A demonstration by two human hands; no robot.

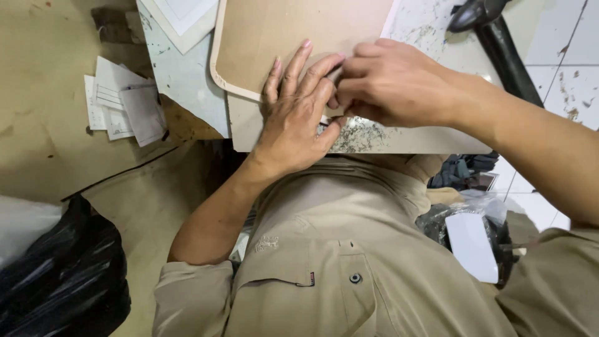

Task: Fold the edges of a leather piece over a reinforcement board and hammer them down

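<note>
A tan sheet with rounded corners [274, 31] lies on a scratched, paint-worn white table [187, 81]. My left hand [296, 115] presses flat on the sheet's near edge, fingers spread. My right hand [390, 81] comes in from the right with its fingers curled tight against the left fingertips, pinching at something small that stays hidden under the fingers. Whether it holds a tool cannot be made out. A second pale sheet [243, 128] lies under the tan one.
Loose white papers [121, 103] lie on the floor at left. A black plastic bag [59, 274] sits bottom left. A black pole [505, 53] leans at top right over white tiles [574, 75]. A dark bag with a white piece [471, 240] rests at right.
</note>
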